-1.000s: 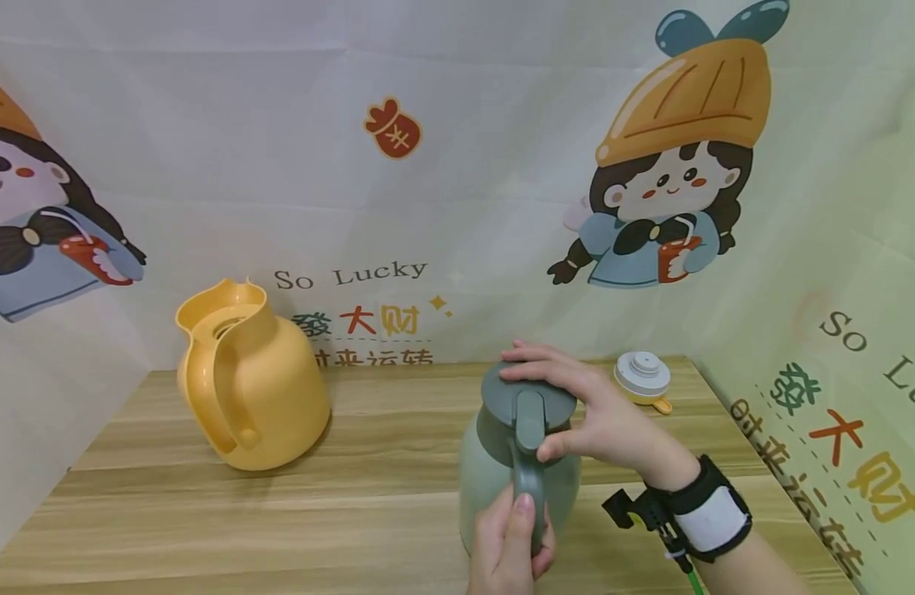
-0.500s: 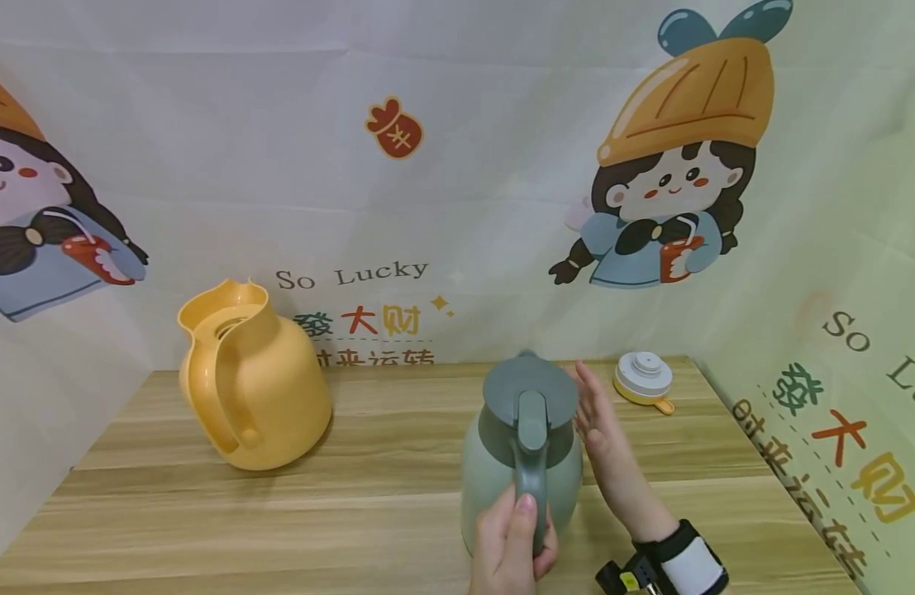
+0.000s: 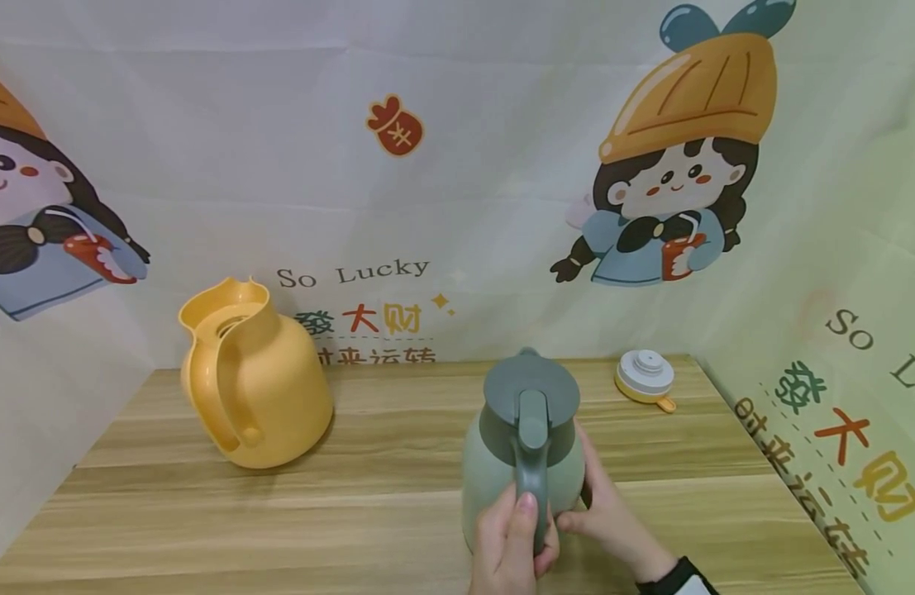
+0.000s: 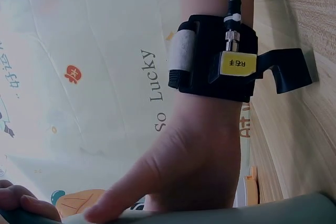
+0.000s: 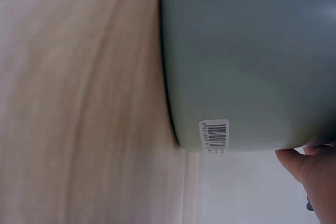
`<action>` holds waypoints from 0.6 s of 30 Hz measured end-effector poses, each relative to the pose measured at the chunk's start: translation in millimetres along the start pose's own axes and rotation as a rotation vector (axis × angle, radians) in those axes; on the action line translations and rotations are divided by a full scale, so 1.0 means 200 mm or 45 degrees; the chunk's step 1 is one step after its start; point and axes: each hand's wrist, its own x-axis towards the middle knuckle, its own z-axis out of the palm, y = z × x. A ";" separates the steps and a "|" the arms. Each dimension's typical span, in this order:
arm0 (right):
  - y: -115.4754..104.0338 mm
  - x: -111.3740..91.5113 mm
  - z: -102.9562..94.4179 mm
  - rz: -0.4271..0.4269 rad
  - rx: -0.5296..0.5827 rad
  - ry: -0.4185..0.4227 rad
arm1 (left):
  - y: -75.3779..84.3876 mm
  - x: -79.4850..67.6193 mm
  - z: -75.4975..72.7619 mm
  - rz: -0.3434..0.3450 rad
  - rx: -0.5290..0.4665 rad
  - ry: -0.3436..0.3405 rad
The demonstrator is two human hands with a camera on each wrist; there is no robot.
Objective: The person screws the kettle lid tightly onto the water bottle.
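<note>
A pale green thermos jug [image 3: 479,479] with a dark grey-green lid [image 3: 531,392] stands upright on the wooden table. My left hand [image 3: 505,537] grips its handle, thumb lying along the back. Against the jug's right side is my right hand [image 3: 613,516], thumb nearer me and extended fingers along the flank, their tips partly hidden. In the left wrist view, the right hand [image 4: 184,166] shows its thumb at the jug's surface. The right wrist view has the jug's lower body [image 5: 236,66] with a barcode label [image 5: 214,136] close up.
A yellow jug [image 3: 278,388] without a lid stands at the left of the table [image 3: 383,512]. Near the back right lies a round white and yellow stopper [image 3: 645,376]. A printed cloth [image 3: 487,182] hangs behind and along the sides.
My right hand has left the lid and moved down the jug's right side, now touching its body. The left hand has kept its grip on the handle, and the jug has stayed in place.
</note>
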 end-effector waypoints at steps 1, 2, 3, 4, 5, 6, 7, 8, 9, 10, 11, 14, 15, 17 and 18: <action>0.01 0.00 0.00 0.004 -0.009 -0.012 | 0.00 0.00 0.00 0.004 -0.004 -0.003; 0.01 0.00 0.00 0.012 -0.015 -0.017 | 0.00 0.00 0.00 0.011 -0.007 -0.006; 0.01 -0.01 0.00 0.023 -0.022 -0.018 | 0.00 0.00 0.00 0.019 -0.005 -0.009; 0.01 -0.01 0.00 0.033 -0.032 -0.020 | 0.00 0.00 0.00 0.025 -0.001 -0.010; 0.01 -0.01 0.00 0.041 -0.041 -0.021 | 0.00 0.00 0.00 0.037 0.006 -0.011; 0.01 -0.01 0.00 0.046 -0.051 -0.020 | 0.00 0.00 0.00 0.042 0.013 -0.011; 0.00 -0.01 0.00 0.058 -0.058 -0.018 | -0.01 0.00 0.00 0.044 0.019 -0.010; -0.01 0.00 0.00 0.062 -0.064 -0.013 | -0.01 0.00 0.00 0.046 0.024 -0.009; -0.02 0.00 0.01 0.066 -0.069 -0.008 | -0.01 0.00 0.00 0.043 0.027 -0.007; -0.04 0.00 0.01 0.068 -0.069 -0.004 | -0.01 0.00 0.00 0.041 0.027 -0.005; -0.05 0.00 0.02 0.066 -0.070 -0.001 | -0.01 0.00 0.00 0.040 0.024 -0.003; -0.07 0.01 0.02 0.068 -0.065 0.016 | -0.01 0.00 0.00 0.032 0.018 0.004; -0.07 0.01 0.02 0.063 -0.071 0.019 | -0.01 0.00 0.00 0.034 0.018 0.007; -0.06 0.01 0.02 0.054 -0.089 0.024 | -0.01 0.01 0.00 0.040 0.015 0.012; -0.05 0.01 0.01 0.052 -0.096 0.026 | -0.01 0.01 0.01 0.042 0.017 0.018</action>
